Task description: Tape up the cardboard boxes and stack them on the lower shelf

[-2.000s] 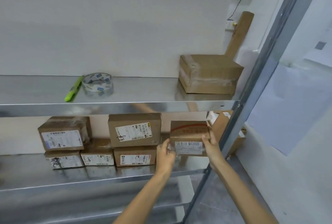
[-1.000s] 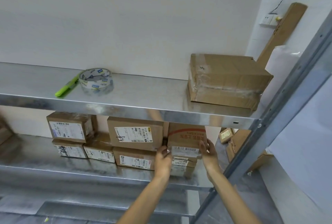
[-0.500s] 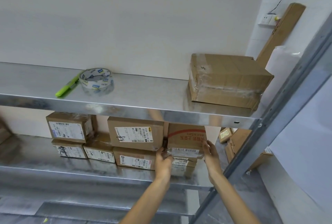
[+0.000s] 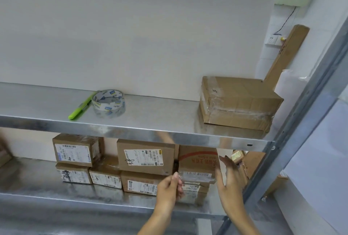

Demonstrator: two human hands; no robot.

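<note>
The box with the red print (image 4: pixel 197 159) stands on the lower shelf (image 4: pixel 37 194), at the right end of the row. It sits on top of a smaller box (image 4: pixel 195 190), just beside the box with the white label (image 4: pixel 145 156) on its left. Both hands are at this box, one at each side. The left hand (image 4: pixel 169 187) is at the lower left corner with the fingers curled; I cannot tell whether it pinches the corner or only rests near it. The right hand (image 4: pixel 228 175) is spread, fingers straight and pointing up along the right face of the box. It is blurred, so I cannot say if it touches the cardboard.

The box looks to be in its place, so I judge this stacking step is about done. The next move, I think, turns on the one box on the upper shelf (image 4: pixel 150 114), the big taped box (image 4: pixel 239 101). It lies above the hands and to the right, near the grey post (image 4: pixel 293 121). Its long side runs along the shelf, left to right, a little turned. The right hand is the nearer one; the left hand has further to go. To take it, both hands probably need to go up around the front edge of the upper shelf, one to each short end. The tape roll (image 4: pixel 108 102) and the green pen-like tool (image 4: pixel 82 107) lie well apart from it on the left — nearer to the left hand, if more tape is wanted.
</note>
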